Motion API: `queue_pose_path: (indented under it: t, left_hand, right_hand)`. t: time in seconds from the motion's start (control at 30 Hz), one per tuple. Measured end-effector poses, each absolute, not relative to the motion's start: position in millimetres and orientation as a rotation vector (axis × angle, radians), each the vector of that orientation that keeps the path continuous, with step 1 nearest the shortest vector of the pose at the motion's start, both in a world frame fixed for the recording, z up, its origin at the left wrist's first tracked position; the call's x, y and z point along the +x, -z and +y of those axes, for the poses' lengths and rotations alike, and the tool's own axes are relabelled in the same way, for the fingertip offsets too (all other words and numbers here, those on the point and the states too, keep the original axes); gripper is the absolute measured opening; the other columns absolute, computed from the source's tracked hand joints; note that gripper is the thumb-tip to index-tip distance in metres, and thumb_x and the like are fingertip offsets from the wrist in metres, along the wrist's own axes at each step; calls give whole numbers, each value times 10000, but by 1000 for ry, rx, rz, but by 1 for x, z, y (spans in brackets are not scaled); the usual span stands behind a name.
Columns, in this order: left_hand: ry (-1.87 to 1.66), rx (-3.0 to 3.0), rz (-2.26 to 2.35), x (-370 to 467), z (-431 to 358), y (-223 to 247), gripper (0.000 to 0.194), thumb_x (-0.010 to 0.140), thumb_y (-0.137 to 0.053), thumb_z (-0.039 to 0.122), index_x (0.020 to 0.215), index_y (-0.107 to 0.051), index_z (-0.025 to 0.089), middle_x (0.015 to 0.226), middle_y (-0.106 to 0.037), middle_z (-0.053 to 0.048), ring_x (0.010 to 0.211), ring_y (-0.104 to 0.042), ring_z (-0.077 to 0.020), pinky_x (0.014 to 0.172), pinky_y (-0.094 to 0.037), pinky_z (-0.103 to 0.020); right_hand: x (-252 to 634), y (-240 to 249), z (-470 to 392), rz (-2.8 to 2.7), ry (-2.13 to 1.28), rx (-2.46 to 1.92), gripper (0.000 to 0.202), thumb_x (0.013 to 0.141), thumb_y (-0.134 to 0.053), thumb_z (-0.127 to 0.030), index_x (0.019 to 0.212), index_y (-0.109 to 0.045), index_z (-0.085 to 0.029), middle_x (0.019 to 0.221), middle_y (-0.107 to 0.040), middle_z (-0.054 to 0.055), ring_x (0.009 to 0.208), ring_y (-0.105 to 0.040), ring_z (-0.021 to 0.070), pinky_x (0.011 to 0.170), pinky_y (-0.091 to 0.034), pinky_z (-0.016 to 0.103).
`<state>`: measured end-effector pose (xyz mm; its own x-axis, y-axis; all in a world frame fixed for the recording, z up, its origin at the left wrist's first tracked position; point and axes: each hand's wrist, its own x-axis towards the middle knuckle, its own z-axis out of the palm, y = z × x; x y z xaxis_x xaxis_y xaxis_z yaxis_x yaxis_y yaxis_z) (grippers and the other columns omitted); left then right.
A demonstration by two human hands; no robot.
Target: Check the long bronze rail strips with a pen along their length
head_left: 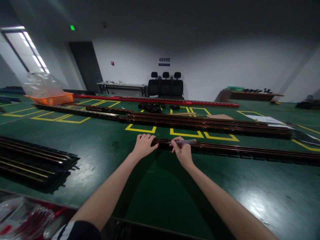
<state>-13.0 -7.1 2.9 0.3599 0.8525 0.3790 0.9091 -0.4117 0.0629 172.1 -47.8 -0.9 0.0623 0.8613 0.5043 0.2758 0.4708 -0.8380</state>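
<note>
Right hand (pixel 183 152) grasps a screwdriver (pixel 188 142), tip toward nine o'clock; left hand (pixel 143 146) touches a dark rail (pixel 237 151), how tightly I can't tell.

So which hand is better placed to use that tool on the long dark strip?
Probably the right hand: it grips the slim tool, whose tip points toward the left hand. That one lies at the near strip's left end, perhaps steadying it.
</note>
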Motion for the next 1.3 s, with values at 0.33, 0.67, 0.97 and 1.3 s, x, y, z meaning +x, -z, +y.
queue_pose_path:
  t: [0.33,0.67,0.97,1.3]
  left_hand:
    - [512,-2473,-1609,-13,-7,-5,396,866,-420,462,1083,-589,178,1067,-635,-105,995,-550,-264,897,-360,-446]
    - [505,-2457,-1604,-14,-5,-2,397,867,-419,463,1080,-592,175,1071,-635,-99,991,-547,-263,892,-358,-442]
    - [461,-2458,-1615,-14,-5,-5,387,869,-417,468,1086,-588,197,1090,-636,-90,1007,-547,-260,894,-361,-426]
    - [444,-2503,-1605,-13,-7,-9,317,879,-411,352,1101,-574,194,1122,-631,-83,1036,-548,-249,935,-355,-455]
  right_hand:
    - [171,0,-50,-1512,-591,-1064,215,829,-531,-384,747,-553,-186,652,-643,27,478,-575,130,449,-465,241]
    - [173,2,-48,-1392,-559,-1055,224,817,-541,-381,718,-547,-180,607,-622,22,465,-561,131,449,-451,240]
    - [174,3,-47,-1400,-586,-1037,241,805,-552,-406,721,-549,-181,612,-623,23,452,-552,125,426,-442,234]
    - [173,2,-48,-1479,-623,-1050,227,822,-544,-391,753,-561,-176,666,-653,41,475,-574,131,440,-472,245]
